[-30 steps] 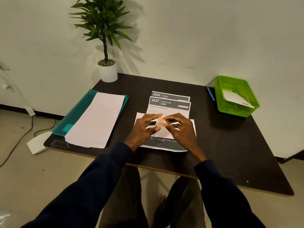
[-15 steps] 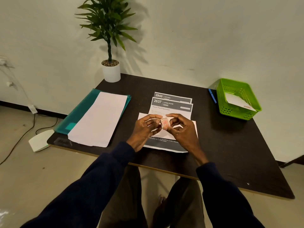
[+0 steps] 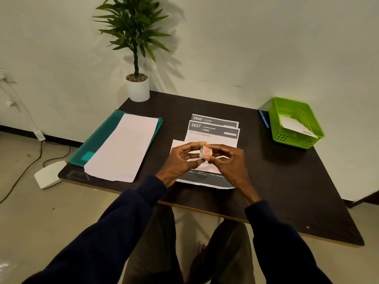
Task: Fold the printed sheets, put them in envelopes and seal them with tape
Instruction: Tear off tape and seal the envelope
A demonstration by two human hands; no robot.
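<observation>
While both hands meet over the middle of the dark table [image 3: 287, 181], they hold a small roll of tape [image 3: 205, 153] between them, just above the paper. The left hand [image 3: 182, 160] pinches the roll from its left side with curled fingers and thumb, and the right hand [image 3: 229, 162] curls its fingers round the right side. Under the hands lies a white envelope [image 3: 178, 144], set crosswise on the printed sheets [image 3: 213, 134]. The top sheet reads "2637 Living Room", and one headed "2940 Kitchen" peeks out behind it. On the left part of the table a pile of white paper [image 3: 123, 148] rests on a teal folder [image 3: 98, 138]. At the far right stands a green basket [image 3: 275, 119] with a white envelope-like piece [image 3: 293, 125] in it, and a blue pen [image 3: 263, 118] lies just beside its left wall. A potted plant [image 3: 137, 87] stands at the back edge.
</observation>
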